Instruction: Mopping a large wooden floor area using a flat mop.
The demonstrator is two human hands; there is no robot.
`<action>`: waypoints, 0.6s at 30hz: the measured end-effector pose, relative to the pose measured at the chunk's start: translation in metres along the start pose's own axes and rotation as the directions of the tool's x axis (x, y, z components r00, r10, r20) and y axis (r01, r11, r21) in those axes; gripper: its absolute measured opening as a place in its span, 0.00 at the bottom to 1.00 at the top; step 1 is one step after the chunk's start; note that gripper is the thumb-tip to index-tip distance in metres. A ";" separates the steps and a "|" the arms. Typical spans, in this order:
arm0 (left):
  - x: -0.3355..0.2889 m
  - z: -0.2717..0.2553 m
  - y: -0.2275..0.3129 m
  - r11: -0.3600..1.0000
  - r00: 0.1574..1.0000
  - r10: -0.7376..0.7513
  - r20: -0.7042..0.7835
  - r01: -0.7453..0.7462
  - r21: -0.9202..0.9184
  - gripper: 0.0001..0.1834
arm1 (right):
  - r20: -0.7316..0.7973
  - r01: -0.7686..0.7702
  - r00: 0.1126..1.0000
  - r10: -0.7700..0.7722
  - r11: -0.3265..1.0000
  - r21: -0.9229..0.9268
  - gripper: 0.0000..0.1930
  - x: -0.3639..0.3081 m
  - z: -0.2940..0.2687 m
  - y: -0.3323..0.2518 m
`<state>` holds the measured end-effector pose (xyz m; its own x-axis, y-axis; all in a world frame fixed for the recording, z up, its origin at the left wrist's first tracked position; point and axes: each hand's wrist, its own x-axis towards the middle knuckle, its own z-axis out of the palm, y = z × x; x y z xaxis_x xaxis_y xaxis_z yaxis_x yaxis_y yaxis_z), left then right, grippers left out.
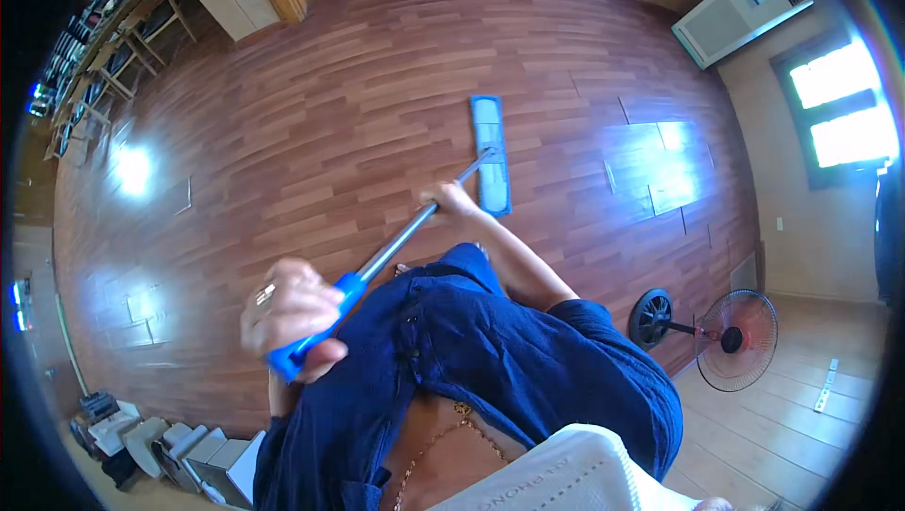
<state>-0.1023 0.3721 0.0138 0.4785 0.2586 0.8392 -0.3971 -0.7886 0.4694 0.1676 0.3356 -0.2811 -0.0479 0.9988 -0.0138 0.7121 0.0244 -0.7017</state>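
A flat mop point(490, 186) with a long blue rectangular head rests on the wood-patterned floor ahead of me. Its metal pole slants back toward my left side and ends in a bright blue grip. My left hand point(294, 308), a ring on one finger, is wrapped round that blue grip close to my body and looks slightly smeared by motion. Farther along the pole, my right hand point(451, 200) closes round the bare metal, its arm stretched forward. The pole joins the middle of the mop head.
A standing fan point(735, 339) with a round black base is at my right. An air-conditioner point(743, 7) stands by the far right wall, near a bright window point(844, 101). Tables and chairs point(118, 58) line the far left. Grey and white boxy items point(203, 459) sit at near left.
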 end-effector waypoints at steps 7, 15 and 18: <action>0.045 0.096 -0.085 0.883 0.921 -0.252 0.297 0.345 -0.320 0.11 | -0.569 -0.264 0.782 0.252 0.962 0.063 0.13 -0.059 -0.072 0.121; 0.062 0.238 -0.170 0.771 0.773 -0.194 0.604 0.501 -0.394 0.11 | -0.588 -0.606 0.669 0.455 0.791 -0.077 0.37 -0.124 -0.157 0.233; 0.070 0.276 -0.180 0.766 0.740 -0.178 0.649 0.518 -0.381 0.12 | -0.546 -0.662 0.585 0.599 0.742 0.104 0.29 -0.144 -0.179 0.268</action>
<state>0.2184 0.3786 -0.0879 0.9327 -0.0304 0.3593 -0.3546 -0.2578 0.8988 0.4907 0.2058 -0.3397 0.7813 0.6229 -0.0395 0.4871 -0.6480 -0.5855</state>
